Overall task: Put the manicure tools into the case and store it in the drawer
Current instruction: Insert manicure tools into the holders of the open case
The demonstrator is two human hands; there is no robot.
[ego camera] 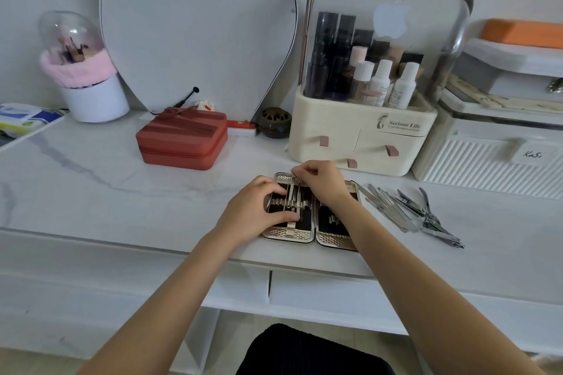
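Observation:
The manicure case (289, 234) lies open flat near the front edge of the white marble desk (91, 192), its two halves lined in black with metal holder bands. Two slim metal tools (293, 201) sit upright in the left half. My left hand (256, 207) rests on that left half, thumb and fingers pressing down on it. My right hand (320, 179) reaches over the case's far edge and pinches the top end of one slim tool. Several loose steel tools (408, 210), clippers and files among them, lie in a pile on the desk just right of the case.
A cream cosmetics organiser (359, 143) with small drawers stands right behind the case. A red zip box (182, 140) sits at the left, a white ribbed box (487, 158) at the right. A closed desk drawer (329, 292) lies below the desk edge.

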